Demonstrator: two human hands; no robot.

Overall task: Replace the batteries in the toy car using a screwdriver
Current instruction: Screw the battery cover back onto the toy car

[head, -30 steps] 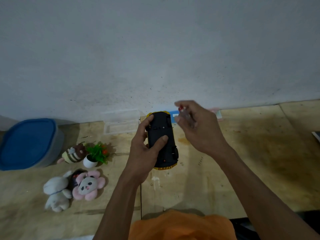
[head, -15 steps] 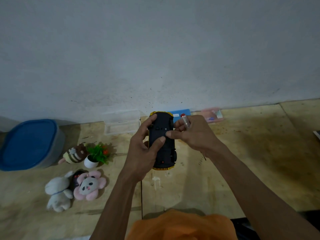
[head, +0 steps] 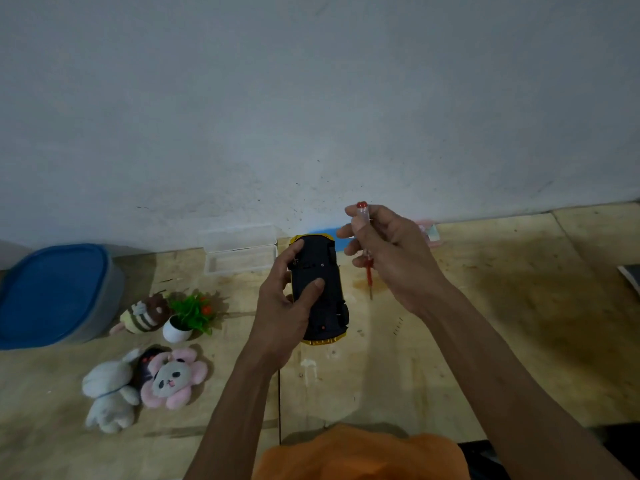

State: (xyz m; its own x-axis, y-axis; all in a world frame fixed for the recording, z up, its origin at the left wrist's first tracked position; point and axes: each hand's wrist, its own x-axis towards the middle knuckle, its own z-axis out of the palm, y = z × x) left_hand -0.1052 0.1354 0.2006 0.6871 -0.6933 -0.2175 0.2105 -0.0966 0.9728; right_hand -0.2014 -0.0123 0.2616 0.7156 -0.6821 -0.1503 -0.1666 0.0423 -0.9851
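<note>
The yellow toy car (head: 320,292) is upside down, its black underside facing me, held above the wooden table (head: 485,323). My left hand (head: 284,306) grips it from the left, thumb pressed on the underside. My right hand (head: 391,258) is to the right of the car and holds a screwdriver (head: 367,271) nearly upright, its clear handle with a red cap at the top, its red shaft and metal tip pointing down. The tip is clear of the car.
A clear plastic box (head: 240,256) lies by the wall behind the car. A blue-lidded container (head: 52,292) stands far left. Plush toys (head: 145,382) and a small potted plant (head: 188,317) lie left of my arm. A blue item (head: 341,237) and a pink item (head: 429,230) sit by the wall.
My right hand has pulled away from the car's underside to the right and lifted, turning the screwdriver upright. The left hand keeps its grip on the car.
</note>
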